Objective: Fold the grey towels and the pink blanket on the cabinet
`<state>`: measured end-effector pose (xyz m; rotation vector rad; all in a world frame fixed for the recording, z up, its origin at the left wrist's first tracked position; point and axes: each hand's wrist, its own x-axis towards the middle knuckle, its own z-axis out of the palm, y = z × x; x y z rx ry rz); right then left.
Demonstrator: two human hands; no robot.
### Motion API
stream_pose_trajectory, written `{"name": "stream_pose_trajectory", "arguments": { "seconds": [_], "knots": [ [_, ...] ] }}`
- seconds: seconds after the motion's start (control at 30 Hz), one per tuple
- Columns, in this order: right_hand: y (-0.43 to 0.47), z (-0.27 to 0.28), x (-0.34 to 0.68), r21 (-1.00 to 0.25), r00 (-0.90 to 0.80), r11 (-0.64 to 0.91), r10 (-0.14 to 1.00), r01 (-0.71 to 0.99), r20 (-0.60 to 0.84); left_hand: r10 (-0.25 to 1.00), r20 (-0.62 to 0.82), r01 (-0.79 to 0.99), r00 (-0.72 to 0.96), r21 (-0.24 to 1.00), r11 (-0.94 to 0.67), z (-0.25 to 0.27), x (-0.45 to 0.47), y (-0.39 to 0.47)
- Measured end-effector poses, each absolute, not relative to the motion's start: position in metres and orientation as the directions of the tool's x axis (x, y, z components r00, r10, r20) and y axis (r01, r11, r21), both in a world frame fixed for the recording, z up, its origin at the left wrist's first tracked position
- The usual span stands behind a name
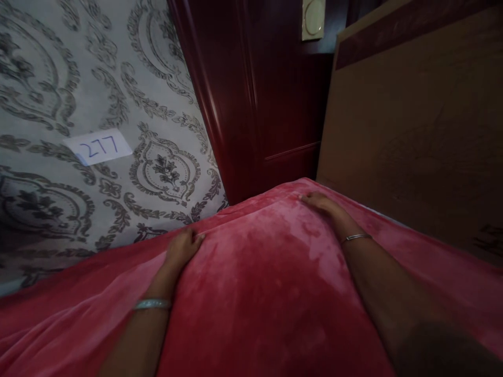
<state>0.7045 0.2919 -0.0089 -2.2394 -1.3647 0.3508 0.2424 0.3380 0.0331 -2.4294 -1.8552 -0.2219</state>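
A red plush blanket point(251, 283) with lighter pink patches spreads over the whole lower part of the head view. My left hand point(184, 247) grips it along a fold left of the middle, thumb on top and fingers curled mostly out of sight. Farther away and to the right, my right hand point(319, 202) holds the blanket near its far edge, its fingertips partly hidden in the cloth. A pale bangle point(152, 303) circles my left wrist, and a thin silver bangle point(357, 237) my right. Between the two hands the cloth lies in a shallow fold.
Patterned grey wallpaper point(165, 167) rises at the left, with a paper label point(98, 146) reading 277. Beyond the blanket stands a dark red door point(286, 104) with a gold plate point(313, 20). A large cardboard box point(416, 131) leans at the right.
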Motion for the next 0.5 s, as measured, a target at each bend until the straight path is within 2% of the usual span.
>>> {"name": "stream_pose_trajectory", "arguments": {
  "seconds": [0.07, 0.13, 0.23, 0.33, 0.5],
  "knots": [
    [0.294, -0.009, 0.706, -0.521, 0.457, -0.379, 0.889, 0.765, 0.024, 0.889, 0.283, 0.931, 0.359, -0.046, -0.362, 0.04, 0.256, 0.326],
    [0.297, -0.011, 0.705, -0.501, 0.459, -0.384, 0.888, 0.775, 0.028, 0.792, 0.327, 0.849, 0.515, -0.069, -0.524, 0.039, 0.273, 0.313],
    [0.3, -0.018, 0.701, -0.479, 0.463, -0.384, 0.885, 0.79, 0.054, 0.703, 0.178, 0.714, 0.688, 0.006, -0.7, 0.02, 0.294, 0.3],
    [0.297, -0.024, 0.698, -0.467, 0.475, -0.385, 0.876, 0.796, 0.088, 0.713, 0.04, 0.71, 0.7, 0.062, -0.701, 0.0, 0.3, 0.297],
    [0.291, -0.022, 0.702, -0.448, 0.484, -0.385, 0.865, 0.807, 0.128, 0.732, -0.005, 0.73, 0.682, 0.066, -0.68, -0.004, 0.297, 0.3]
  ]
}}
